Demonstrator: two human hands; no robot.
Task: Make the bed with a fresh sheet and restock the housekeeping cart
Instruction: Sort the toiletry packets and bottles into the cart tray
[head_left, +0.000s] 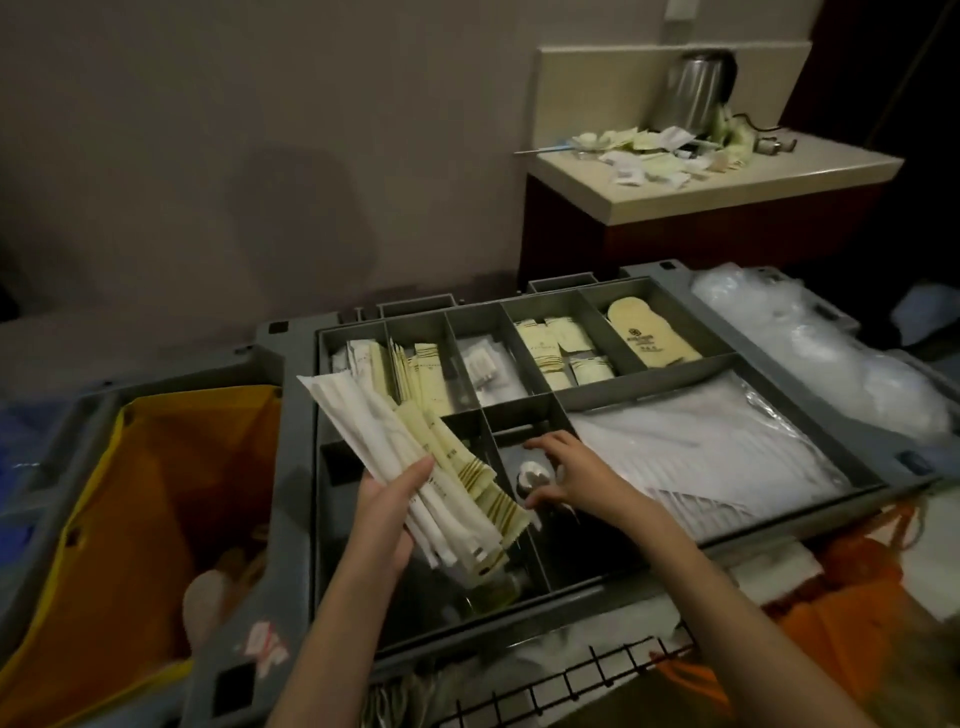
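The grey housekeeping cart tray (810, 358) fills the middle of the view, split into several compartments. My left hand (387, 512) grips a fanned bundle of white and pale yellow amenity packets (415, 457) over the tray's front left part. My right hand (563, 475) reaches into a front middle compartment, its curled fingers around a small shiny white item (531, 474). Back compartments hold pale yellow sachets (558, 348) and a tan slipper (649, 332). Clear plastic bags (701, 447) lie in the large right compartment.
An orange-lined bag (171, 467) hangs at the cart's left. A counter (727, 182) at back right carries a steel kettle (693, 96) and scattered wrappers. Crumpled clear plastic (831, 353) sits right of the tray. A black wire basket (571, 680) runs along the near edge.
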